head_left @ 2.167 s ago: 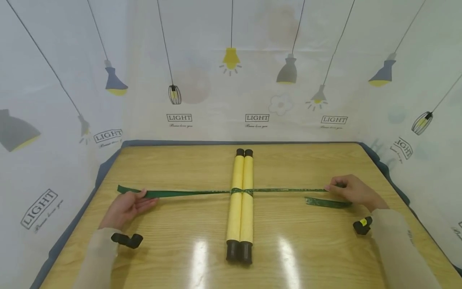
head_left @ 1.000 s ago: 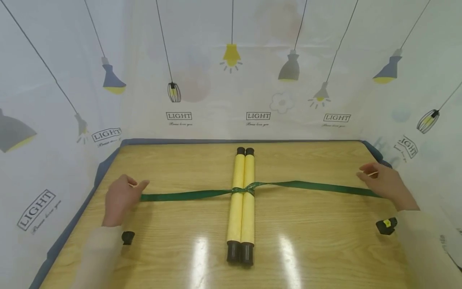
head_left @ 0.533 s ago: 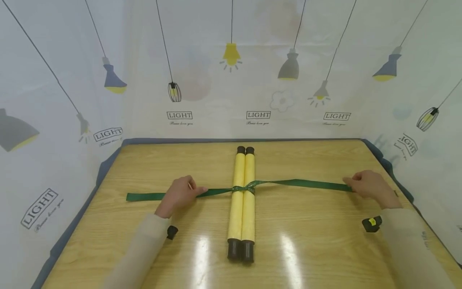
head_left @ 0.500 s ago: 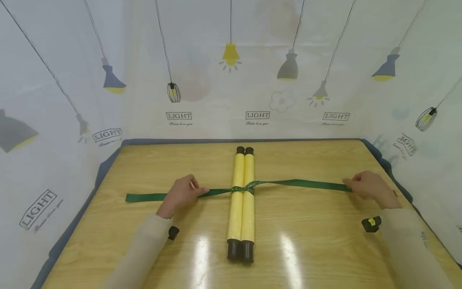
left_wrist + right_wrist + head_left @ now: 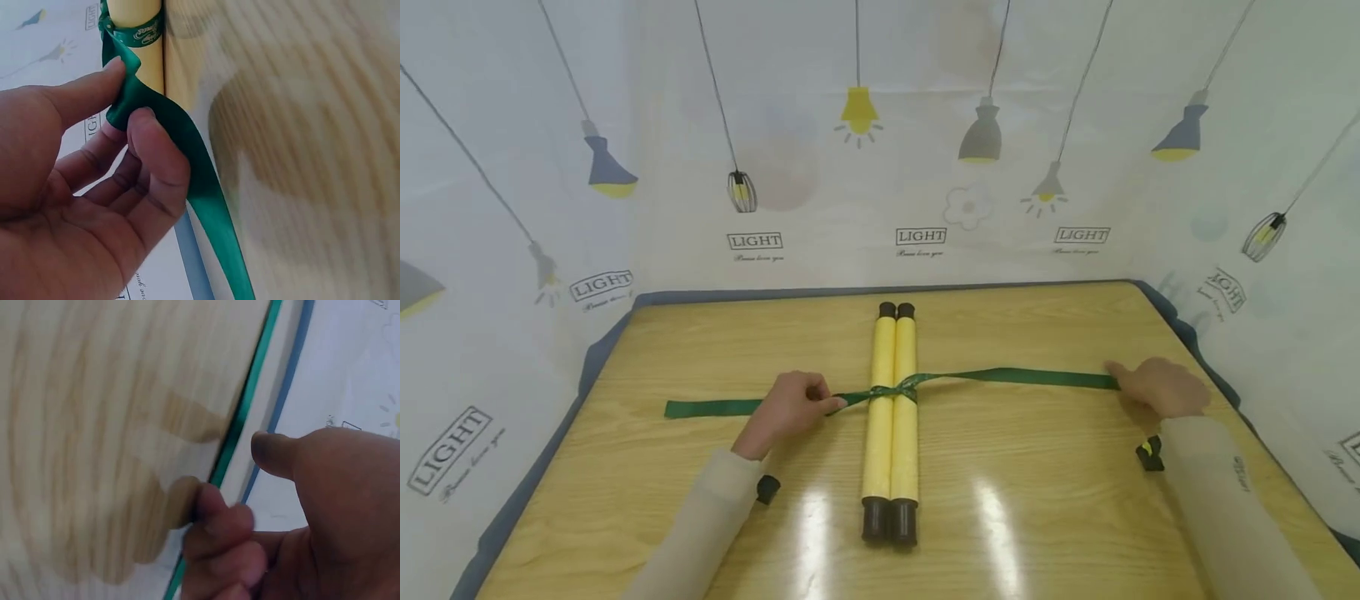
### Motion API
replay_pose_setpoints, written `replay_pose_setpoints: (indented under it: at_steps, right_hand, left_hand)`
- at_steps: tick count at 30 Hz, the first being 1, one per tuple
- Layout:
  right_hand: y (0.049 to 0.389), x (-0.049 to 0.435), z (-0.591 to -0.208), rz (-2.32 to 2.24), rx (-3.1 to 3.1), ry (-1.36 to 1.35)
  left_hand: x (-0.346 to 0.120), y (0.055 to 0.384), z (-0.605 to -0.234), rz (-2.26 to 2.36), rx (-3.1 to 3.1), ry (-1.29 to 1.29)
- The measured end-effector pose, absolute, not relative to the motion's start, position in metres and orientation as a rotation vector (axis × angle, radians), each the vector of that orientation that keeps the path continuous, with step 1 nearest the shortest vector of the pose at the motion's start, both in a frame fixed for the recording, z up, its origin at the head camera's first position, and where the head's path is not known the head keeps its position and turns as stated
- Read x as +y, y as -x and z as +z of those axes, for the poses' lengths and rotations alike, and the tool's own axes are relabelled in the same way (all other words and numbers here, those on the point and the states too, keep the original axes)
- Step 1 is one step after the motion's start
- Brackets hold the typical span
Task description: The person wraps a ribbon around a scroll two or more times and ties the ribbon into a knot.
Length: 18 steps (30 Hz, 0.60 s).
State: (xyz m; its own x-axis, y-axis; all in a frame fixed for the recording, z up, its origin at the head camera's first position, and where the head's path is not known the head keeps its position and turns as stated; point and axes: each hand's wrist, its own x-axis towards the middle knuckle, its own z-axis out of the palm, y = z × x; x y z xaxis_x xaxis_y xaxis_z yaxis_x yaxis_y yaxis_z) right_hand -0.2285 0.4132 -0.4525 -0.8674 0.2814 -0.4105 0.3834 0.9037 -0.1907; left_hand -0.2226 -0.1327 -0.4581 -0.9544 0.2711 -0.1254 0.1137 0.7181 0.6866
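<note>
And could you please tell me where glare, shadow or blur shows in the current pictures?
Head view: white glare streaks on the pale wooden table, either side of two dark-capped yellow cylindrical rods; left wrist view: a brownish patch, shadow or reflection, beside the shiny green satin ribbon; right wrist view: the right hand looks soft and blurred, with finger-shaped dark patches on the wood.

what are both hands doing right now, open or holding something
Left hand: closed, pinching the ribbon.
Right hand: at the ribbon, thumb apart from curled fingers; whether it grips cannot be told.
</note>
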Motion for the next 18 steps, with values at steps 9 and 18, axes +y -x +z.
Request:
replay_pose_setpoints:
  at_steps: [9, 18]
  right_hand:
    - [0.236, 0.422, -0.456, -0.408, 2.727, -0.408]
    - [0.231, 0.416, -0.447, -0.433, 2.785, -0.244]
  left_hand:
    - [-0.128, 0.216, -0.455, 1.367, 2.628, -0.126]
    - [-0.123, 0.212, -0.454, 1.435, 2.700, -0.133]
